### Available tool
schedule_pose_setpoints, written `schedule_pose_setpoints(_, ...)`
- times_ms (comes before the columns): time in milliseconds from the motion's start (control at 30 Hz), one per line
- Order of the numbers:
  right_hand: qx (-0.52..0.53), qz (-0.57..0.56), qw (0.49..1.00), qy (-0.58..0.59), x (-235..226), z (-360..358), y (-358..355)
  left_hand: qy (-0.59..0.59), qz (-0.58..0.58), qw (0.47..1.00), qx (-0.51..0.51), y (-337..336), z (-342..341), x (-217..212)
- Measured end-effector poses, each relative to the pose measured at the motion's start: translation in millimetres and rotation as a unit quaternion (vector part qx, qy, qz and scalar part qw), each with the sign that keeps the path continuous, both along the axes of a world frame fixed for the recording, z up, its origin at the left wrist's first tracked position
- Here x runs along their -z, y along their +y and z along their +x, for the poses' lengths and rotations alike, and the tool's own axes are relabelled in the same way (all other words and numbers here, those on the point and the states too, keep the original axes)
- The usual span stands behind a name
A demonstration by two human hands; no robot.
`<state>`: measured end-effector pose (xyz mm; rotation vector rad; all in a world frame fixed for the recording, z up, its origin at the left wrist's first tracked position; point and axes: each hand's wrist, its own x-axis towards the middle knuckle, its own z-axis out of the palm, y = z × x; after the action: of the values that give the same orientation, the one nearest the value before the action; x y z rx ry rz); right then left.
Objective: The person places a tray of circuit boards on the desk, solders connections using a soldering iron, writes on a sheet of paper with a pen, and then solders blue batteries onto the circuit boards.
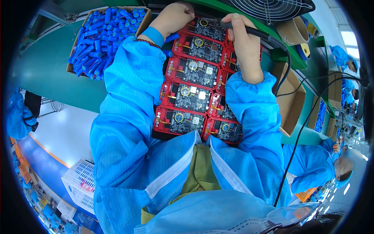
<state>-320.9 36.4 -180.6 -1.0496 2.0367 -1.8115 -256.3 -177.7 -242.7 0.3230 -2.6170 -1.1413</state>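
Observation:
Two columns of red plastic cases (164,102) lie in front of me, each with a dark circuit board (191,99) and a round yellow-rimmed part inside. My left hand (173,18) is at the far left corner of these cases, its fingers pinched together; whatever is between them is too small to make out. In my right hand (246,48) is a soldering iron (260,34), its black handle pointing left over the far cases and its cord trailing right. The iron's tip does not show clearly. Blue cylindrical batteries (172,37) lie beside my left wrist.
A cardboard box (146,22) heaped with blue batteries (101,43) stands at the far left on the green table (43,74). Another cardboard box (292,111) is at the right. A fan (269,7) sits at the back. A black cable (298,144) hangs at the right, near co-workers (315,163).

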Motion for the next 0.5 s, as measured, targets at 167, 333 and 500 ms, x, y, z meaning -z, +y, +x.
schedule_pose_setpoints(167, -0.002, -0.002, 1.000, 0.018, 1.8, -0.6, -3.3, -0.003, 0.028, 1.000, -0.009, -4.4, -0.6, 8.0)
schedule_pose_setpoints(333, -0.003, -0.001, 1.000, 0.011, 2.3, -0.9, -2.0, 0.005, 0.051, 0.999, -0.009, -4.7, 0.0, 9.6)
schedule_pose_setpoints(500, -0.005, 0.013, 1.000, 0.018, 2.8, -1.3, -2.5, 0.005, 0.074, 0.997, -0.008, -4.5, -0.3, 10.8)
